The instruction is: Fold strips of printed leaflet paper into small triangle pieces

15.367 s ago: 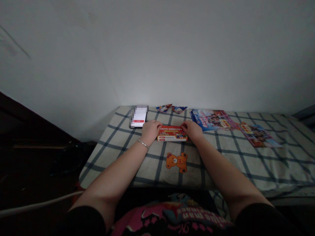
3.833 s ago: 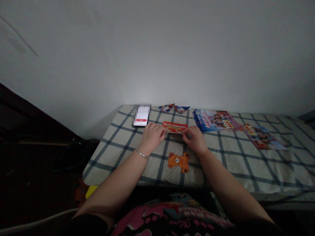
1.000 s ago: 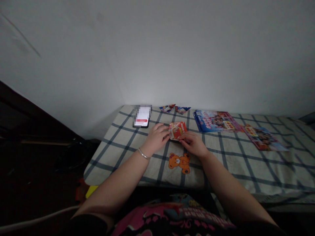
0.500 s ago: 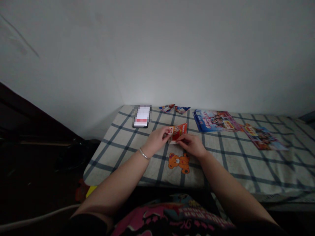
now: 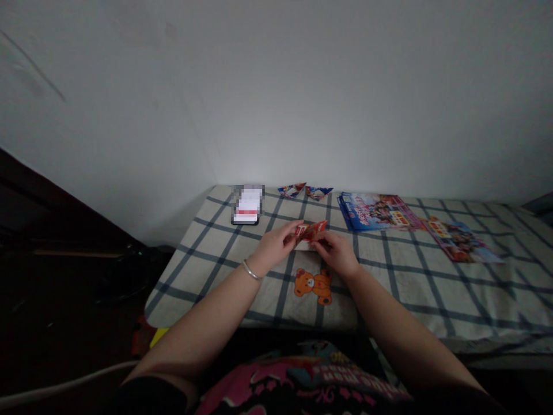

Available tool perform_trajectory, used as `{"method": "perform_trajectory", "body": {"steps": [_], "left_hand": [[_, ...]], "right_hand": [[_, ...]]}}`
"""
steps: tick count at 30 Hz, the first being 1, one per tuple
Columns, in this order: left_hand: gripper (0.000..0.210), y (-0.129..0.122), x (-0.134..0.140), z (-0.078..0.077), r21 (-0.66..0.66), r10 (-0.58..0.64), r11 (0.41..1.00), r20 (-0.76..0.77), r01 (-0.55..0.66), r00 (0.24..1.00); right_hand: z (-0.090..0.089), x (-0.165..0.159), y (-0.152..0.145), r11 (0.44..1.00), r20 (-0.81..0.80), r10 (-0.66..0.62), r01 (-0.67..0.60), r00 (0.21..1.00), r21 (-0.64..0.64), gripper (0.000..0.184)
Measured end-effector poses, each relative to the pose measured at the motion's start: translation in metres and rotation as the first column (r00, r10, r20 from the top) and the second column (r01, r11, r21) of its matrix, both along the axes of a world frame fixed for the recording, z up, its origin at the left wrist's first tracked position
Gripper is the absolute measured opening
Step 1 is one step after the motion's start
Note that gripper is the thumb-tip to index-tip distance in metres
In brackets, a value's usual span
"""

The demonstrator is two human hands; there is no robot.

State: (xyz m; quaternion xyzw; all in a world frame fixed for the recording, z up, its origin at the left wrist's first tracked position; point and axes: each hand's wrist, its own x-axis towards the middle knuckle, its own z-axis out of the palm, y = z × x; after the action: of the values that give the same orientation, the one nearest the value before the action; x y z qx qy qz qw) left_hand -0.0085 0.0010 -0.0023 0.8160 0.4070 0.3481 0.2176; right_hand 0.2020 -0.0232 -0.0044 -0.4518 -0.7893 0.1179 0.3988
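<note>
A piece of red printed paper, partly folded and with a white underside, is held just above the checked tablecloth. My left hand, with a silver bangle at the wrist, pinches its left side. On its right side the fingers of my right hand are closed on the paper near the lower edge. Its exact folds are partly covered by my fingers. Beyond the hands, two small folded paper pieces in blue and red stand near the wall.
The checked cloth covers the table, with a printed orange bear on it. A phone lies at the back left. Right of the hands lie a stack of colourful leaflets and another leaflet. The wall borders the table's back.
The red paper's raised upper part has been lowered and folded over, and it looks flatter. My hands stay at its two sides and have barely shifted.
</note>
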Motion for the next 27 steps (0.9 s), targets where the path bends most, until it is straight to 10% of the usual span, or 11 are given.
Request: {"method": "perform_trajectory", "body": {"steps": [6,27], "left_hand": [[0.043,-0.0020,0.0020,-0.0010,-0.003,-0.094,0.996,0.026,0.094,0.995],[0.018,-0.0050,0.0074,-0.0002,-0.022,-0.042,0.999,0.090,0.044,0.995]], "right_hand": [[0.0078,-0.0005,0.0020,0.977,0.002,-0.080,0.078,0.997,0.199,0.003],[0.0021,-0.0054,0.0043,0.971,0.128,-0.160,0.133,0.979,0.197,0.011]]}}
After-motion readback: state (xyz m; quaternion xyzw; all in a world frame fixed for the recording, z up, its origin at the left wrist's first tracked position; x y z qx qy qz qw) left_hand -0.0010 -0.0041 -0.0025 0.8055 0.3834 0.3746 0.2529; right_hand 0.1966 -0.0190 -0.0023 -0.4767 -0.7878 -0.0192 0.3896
